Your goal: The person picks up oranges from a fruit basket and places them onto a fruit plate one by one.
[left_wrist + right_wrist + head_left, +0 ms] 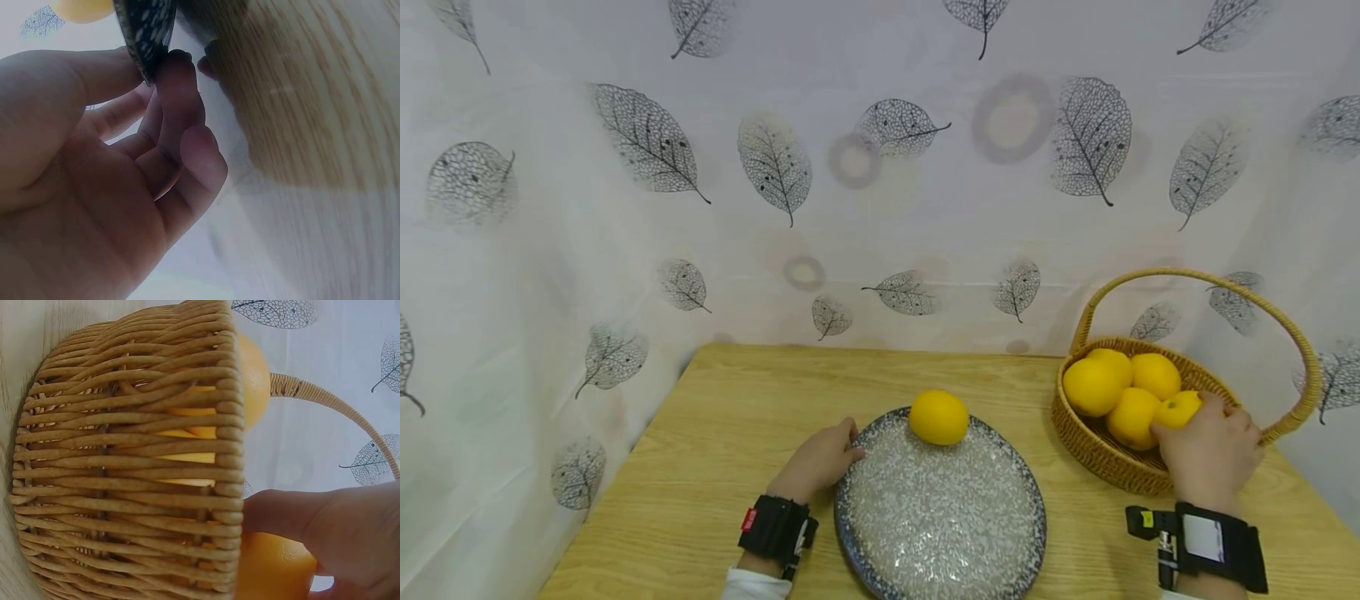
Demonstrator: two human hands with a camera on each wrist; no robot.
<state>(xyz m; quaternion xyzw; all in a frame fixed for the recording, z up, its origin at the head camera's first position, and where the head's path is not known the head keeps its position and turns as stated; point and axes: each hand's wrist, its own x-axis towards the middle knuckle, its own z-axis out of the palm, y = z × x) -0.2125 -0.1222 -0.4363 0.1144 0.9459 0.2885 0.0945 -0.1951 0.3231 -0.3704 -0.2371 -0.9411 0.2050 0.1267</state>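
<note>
A round speckled grey plate (940,517) with a dark rim lies on the table, and one yellow-orange orange (938,417) sits at its far edge. My left hand (816,462) pinches the plate's left rim; in the left wrist view the rim (149,37) is between thumb and fingers. On the right, my right hand (1213,446) reaches into a wicker basket (1075,429) and grips an orange (1178,408) at its near right side. The thumb lies against that orange (275,565) in the right wrist view; its other fingers are mostly hidden there.
Several more oranges (1092,387) fill the basket around the held one. The basket's tall arched handle (1183,272) rises over them. Behind the wooden table (737,400) hangs a white leaf-patterned sheet (880,217).
</note>
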